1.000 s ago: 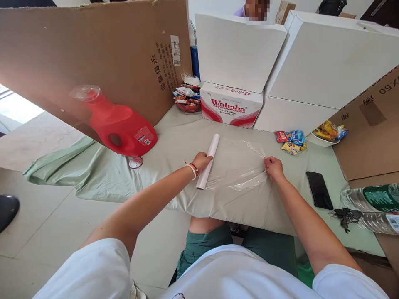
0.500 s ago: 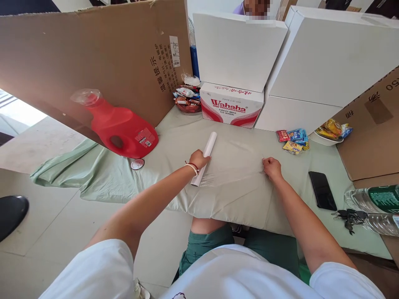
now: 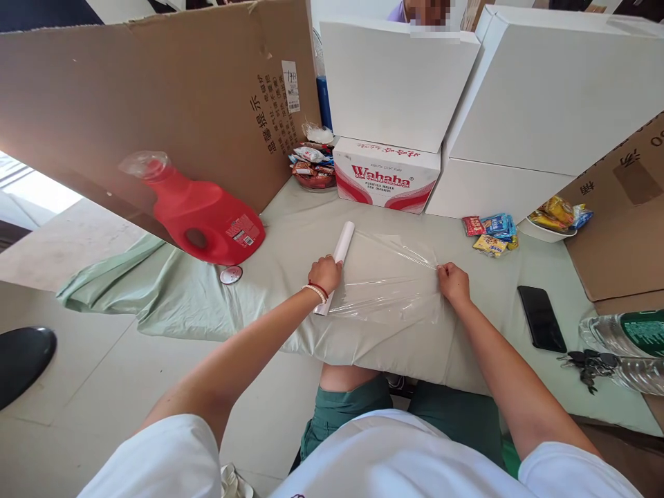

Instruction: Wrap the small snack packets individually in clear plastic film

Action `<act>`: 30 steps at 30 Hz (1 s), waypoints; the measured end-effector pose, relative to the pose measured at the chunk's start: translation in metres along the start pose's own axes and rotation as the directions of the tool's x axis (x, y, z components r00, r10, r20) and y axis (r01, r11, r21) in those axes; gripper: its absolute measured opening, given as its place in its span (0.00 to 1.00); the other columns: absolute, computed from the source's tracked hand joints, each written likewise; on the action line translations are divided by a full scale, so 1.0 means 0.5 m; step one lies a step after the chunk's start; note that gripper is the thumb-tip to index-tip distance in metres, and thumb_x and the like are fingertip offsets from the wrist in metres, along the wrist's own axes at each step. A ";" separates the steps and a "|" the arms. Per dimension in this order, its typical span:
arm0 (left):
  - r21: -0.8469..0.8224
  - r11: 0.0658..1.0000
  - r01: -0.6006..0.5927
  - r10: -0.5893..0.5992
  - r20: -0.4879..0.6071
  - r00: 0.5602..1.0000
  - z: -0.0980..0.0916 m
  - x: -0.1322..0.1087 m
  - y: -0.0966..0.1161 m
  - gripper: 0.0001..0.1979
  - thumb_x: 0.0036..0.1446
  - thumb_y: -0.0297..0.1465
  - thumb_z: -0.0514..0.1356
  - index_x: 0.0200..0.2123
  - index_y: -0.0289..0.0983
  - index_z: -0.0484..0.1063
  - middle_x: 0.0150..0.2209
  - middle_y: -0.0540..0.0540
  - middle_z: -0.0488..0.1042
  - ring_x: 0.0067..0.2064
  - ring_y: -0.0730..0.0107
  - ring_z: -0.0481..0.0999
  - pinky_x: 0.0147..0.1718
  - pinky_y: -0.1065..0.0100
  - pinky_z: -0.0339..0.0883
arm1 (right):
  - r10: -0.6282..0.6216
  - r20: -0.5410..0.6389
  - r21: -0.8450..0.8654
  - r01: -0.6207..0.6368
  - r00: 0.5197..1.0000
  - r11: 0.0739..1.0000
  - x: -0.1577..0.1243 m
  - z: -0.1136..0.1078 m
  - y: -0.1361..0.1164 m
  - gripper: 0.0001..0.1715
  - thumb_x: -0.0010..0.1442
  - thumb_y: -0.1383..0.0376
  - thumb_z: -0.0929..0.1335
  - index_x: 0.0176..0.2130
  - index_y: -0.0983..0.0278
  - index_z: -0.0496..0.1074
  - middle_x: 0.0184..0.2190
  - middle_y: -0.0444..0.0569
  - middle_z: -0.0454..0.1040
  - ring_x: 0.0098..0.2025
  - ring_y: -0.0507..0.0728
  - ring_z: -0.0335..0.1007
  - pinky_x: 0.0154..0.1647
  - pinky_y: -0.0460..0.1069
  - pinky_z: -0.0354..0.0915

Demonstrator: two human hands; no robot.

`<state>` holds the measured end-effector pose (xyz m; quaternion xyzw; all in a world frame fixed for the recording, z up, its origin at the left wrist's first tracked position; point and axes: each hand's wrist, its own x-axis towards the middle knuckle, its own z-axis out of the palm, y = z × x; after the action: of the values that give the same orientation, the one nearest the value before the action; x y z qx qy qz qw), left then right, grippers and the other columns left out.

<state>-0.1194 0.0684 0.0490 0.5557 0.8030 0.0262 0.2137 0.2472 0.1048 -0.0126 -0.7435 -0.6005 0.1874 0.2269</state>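
My left hand (image 3: 326, 274) is wrapped round the middle of a white roll of plastic wrap (image 3: 345, 239), which lies slanted over the pale green cloth. From the roll a clear sheet of plastic wrap (image 3: 386, 277) stretches to the right, with taut creases along it. At its far end my right hand (image 3: 453, 282) pinches the sheet's edge between thumb and fingers. A beaded bracelet and a red string circle my left wrist.
A red jug (image 3: 207, 214) stands left, beside a round lid (image 3: 231, 274). Behind are a Wahaha box (image 3: 386, 174) and white boxes (image 3: 397, 83). Snack packets (image 3: 492, 234), a phone (image 3: 542, 318), keys (image 3: 588, 363) and a water bottle (image 3: 604, 332) lie right. A person is partly visible beyond.
My left hand has shifted slightly left with the roll, and the sheet between my hands now shows tauter and clearer. My right hand stays nearly in place.
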 end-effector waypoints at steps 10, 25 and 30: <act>0.007 0.999 -0.031 0.032 -0.142 0.989 0.030 -0.044 -0.030 0.25 0.73 0.41 0.50 0.64 0.33 0.66 0.60 0.29 0.68 0.63 0.45 0.70 0.52 0.55 0.72 | 0.040 0.042 -0.125 -0.034 0.998 0.992 -0.020 0.001 -0.013 0.14 0.69 0.56 0.65 0.35 0.60 0.74 0.29 0.52 0.76 0.33 0.61 0.67 0.36 0.51 0.56; 0.044 0.981 -0.191 0.196 -0.252 0.948 0.050 -0.039 -0.052 0.21 0.72 0.37 0.51 0.62 0.41 0.72 0.55 0.35 0.68 0.58 0.50 0.70 0.47 0.57 0.73 | 0.160 0.117 0.131 -0.175 0.980 0.976 -0.001 -0.010 0.017 0.17 0.62 0.51 0.70 0.29 0.59 0.70 0.22 0.45 0.71 0.26 0.56 0.65 0.29 0.50 0.61; 0.031 0.980 -0.197 0.199 -0.236 0.951 0.041 -0.046 -0.049 0.23 0.71 0.39 0.52 0.63 0.35 0.71 0.56 0.31 0.68 0.60 0.43 0.69 0.53 0.50 0.72 | 0.181 0.108 0.213 -0.201 0.977 0.956 0.012 -0.025 0.038 0.21 0.64 0.48 0.68 0.27 0.58 0.67 0.20 0.47 0.69 0.23 0.55 0.63 0.25 0.50 0.60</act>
<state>-0.1266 0.0345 0.0306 0.6270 0.7631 0.1111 0.1105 0.2706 0.1059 -0.0128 -0.7591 -0.5104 0.3068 0.2629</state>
